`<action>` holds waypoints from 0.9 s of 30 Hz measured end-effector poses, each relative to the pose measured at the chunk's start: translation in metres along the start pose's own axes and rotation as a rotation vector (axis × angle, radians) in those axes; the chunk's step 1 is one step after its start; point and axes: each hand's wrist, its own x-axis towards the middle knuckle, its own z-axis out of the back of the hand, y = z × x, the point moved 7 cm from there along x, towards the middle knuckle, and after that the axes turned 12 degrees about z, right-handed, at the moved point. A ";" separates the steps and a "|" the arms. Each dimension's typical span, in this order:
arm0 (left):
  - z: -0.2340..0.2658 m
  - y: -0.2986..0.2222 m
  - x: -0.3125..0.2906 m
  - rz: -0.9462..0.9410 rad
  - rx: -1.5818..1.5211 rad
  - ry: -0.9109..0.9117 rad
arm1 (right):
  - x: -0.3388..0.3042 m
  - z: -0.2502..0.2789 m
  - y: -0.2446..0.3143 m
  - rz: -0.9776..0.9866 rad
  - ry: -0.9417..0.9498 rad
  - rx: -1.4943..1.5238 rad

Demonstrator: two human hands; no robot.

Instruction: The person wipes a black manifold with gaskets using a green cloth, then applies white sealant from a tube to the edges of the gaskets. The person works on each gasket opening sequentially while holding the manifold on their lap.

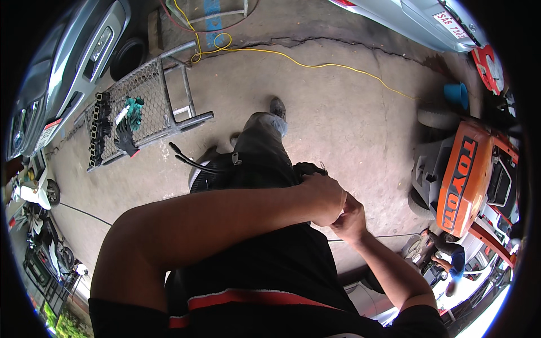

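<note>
My left hand (323,198) is curled into a closed fist in front of my waist, its forearm crossing my body from the lower left. My right hand (350,218) comes up from the lower right and presses against the left one; its fingers are hidden beneath the fist. A small black thing (309,168) with a thin wire loop shows just above the left knuckles; whether either hand grips it is hidden. Below the hands are my black shirt, grey trousers and one shoe (277,107) on the concrete floor.
A wire-mesh metal stand (169,90) at left carries a black ribbed part, a green cloth and black gloves. A yellow cable (315,65) snakes across the floor. Grey car (62,67) left, silver car (417,19) top right, orange forklift (462,180) right, blue cone (457,94), crouching person (445,253).
</note>
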 end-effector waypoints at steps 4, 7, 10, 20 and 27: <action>0.002 0.004 -0.004 -0.066 -0.036 0.010 | -0.006 -0.014 0.012 0.109 -0.025 0.022; 0.011 0.017 -0.002 -0.052 0.029 -0.096 | -0.008 -0.016 0.015 0.129 -0.055 0.011; 0.028 0.039 -0.004 0.011 -0.051 -0.160 | -0.013 -0.020 0.021 0.147 -0.072 0.020; 0.051 0.081 0.000 0.146 -0.072 0.028 | 0.072 -0.006 0.013 -0.031 -0.005 -0.089; 0.048 0.107 0.019 0.006 0.056 0.057 | 0.070 -0.016 0.027 -0.115 0.050 0.229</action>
